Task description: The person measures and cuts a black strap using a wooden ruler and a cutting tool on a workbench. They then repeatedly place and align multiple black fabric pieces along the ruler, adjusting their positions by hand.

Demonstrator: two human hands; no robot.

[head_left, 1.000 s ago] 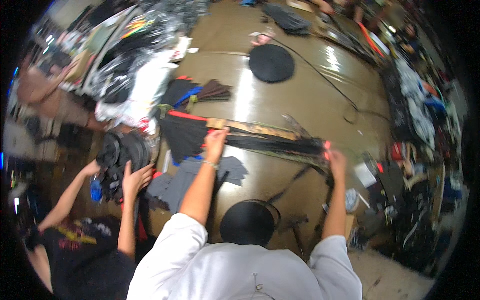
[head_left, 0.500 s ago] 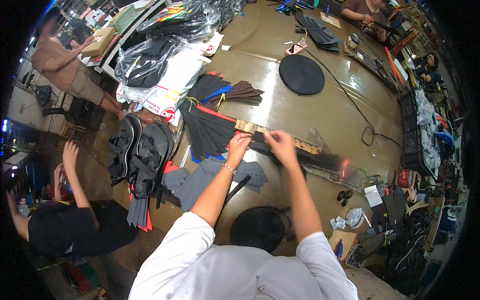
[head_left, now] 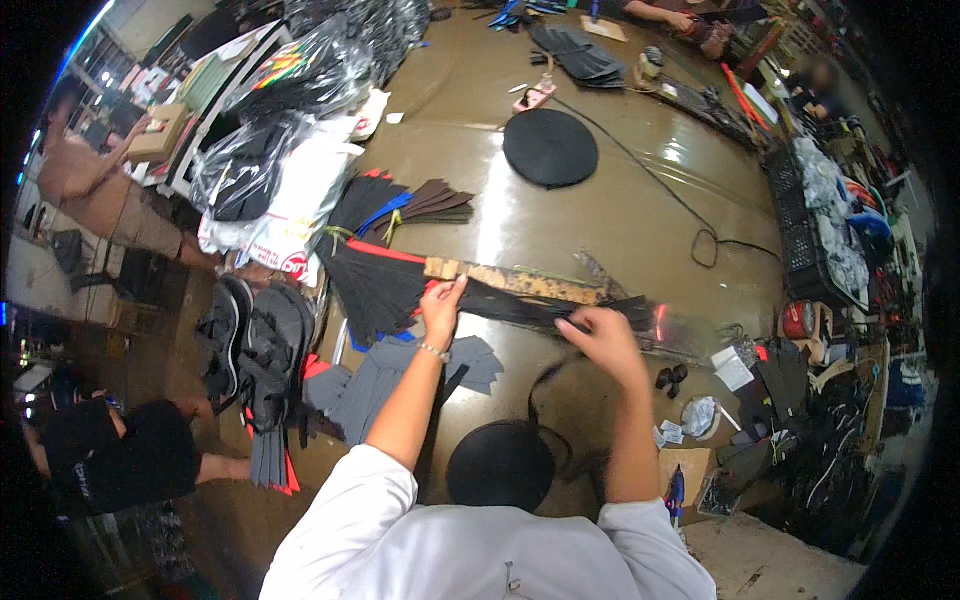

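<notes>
A worn, wood-coloured strip (head_left: pixel 530 283) lies across the table in front of me, with long black webbing straps (head_left: pixel 505 306) stretched along its near side. My left hand (head_left: pixel 442 303) is closed in a pinch at the left end of these straps, by the strip's end. Near their right end, my right hand (head_left: pixel 605 340) is closed on the black strap, fingers curled. A loose length of black strap hangs in a curve below that hand, towards a round black roll of webbing (head_left: pixel 500 465) close to my body. A small red glow (head_left: pixel 661 314) shows right of my right hand.
Bundles of cut black straps (head_left: pixel 375 290) and grey pieces (head_left: pixel 380 385) lie to the left, beside black sandals (head_left: pixel 270 350). A second black roll (head_left: pixel 550 148) sits farther back, near a cable. A black crate (head_left: pixel 808 230) stands right. Other people are left and far right.
My right hand has moved right and nearer along the strip, away from my left hand, drawing strap with it. My left hand stays at the strip's left end. The view has shifted.
</notes>
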